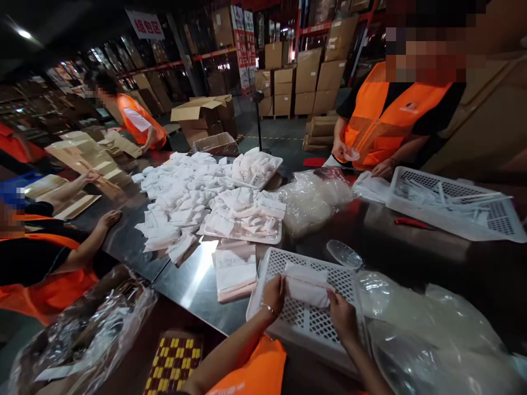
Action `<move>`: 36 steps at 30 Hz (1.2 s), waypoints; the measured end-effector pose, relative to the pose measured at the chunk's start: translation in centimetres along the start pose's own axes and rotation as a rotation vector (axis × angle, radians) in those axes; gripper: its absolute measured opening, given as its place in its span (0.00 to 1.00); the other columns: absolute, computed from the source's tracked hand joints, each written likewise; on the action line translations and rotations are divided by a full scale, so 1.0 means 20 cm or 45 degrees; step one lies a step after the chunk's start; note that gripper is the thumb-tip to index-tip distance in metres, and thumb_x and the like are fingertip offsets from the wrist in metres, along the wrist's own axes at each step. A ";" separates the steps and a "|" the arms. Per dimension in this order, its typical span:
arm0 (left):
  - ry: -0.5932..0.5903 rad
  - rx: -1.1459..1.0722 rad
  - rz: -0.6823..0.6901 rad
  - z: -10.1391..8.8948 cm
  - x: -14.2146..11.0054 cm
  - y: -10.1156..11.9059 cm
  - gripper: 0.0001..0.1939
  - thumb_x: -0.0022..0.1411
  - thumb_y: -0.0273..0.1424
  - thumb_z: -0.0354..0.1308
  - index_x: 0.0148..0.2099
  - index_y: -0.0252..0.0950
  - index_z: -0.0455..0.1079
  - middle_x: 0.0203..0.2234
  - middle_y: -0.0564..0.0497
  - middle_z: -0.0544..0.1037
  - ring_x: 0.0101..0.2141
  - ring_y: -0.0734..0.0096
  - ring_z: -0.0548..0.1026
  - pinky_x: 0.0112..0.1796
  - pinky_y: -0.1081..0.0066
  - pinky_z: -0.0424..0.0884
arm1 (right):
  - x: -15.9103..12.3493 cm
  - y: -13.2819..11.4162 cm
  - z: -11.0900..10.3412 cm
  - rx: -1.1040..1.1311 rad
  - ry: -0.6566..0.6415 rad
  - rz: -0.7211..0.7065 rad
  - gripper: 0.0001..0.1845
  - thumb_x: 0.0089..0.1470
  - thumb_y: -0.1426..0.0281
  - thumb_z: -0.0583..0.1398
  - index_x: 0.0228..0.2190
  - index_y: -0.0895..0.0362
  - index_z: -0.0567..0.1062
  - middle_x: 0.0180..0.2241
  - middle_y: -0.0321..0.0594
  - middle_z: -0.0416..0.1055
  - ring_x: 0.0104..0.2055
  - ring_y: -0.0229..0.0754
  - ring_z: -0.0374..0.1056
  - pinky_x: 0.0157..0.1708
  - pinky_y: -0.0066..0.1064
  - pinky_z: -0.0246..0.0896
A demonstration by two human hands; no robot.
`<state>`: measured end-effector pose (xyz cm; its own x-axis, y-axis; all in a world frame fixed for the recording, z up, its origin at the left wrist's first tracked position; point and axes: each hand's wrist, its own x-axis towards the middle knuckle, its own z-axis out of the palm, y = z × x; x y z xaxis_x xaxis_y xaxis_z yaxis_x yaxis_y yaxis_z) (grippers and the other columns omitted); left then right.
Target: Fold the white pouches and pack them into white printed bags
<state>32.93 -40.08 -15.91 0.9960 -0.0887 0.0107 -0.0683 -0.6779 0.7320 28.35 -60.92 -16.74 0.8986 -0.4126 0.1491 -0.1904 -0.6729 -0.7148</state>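
A folded white cloth-like packet [307,286] is stretched between my two hands, above a white perforated plastic basket [274,258]. My left hand [273,293] pinches the packet's left end, a bracelet on its wrist. At the right end, my right hand [342,312] grips it with thumb and fingers closed. The bottom of the basket shows its lattice holes beneath the packet. Just left of the basket lies a stack of flat white and pinkish packets [235,271]. Behind it, a white tray [269,237] is heaped with folded white packets.
A large pile of white packets [185,186] covers the table's middle. Clear plastic bags [444,323] lie to the right, beside a round clear lid [345,253]. Another basket [457,203] holds white strips, near a red-handled tool [414,222]. Co-workers in orange vests [391,115] stand around.
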 end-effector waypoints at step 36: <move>-0.549 -0.230 -0.112 -0.01 0.12 0.24 0.26 0.65 0.24 0.40 0.65 0.32 0.54 0.61 0.34 0.61 0.60 0.55 0.63 0.55 0.52 0.68 | 0.06 -0.05 0.14 0.603 -0.091 0.088 0.38 0.57 0.49 0.47 0.61 0.60 0.59 0.48 0.53 0.73 0.48 0.55 0.71 0.44 0.46 0.70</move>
<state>34.95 -43.38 -12.30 0.8801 -0.3575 -0.3124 0.0644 -0.5620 0.8247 30.77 -58.99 -17.79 0.9183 -0.3920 0.0550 -0.0645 -0.2853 -0.9563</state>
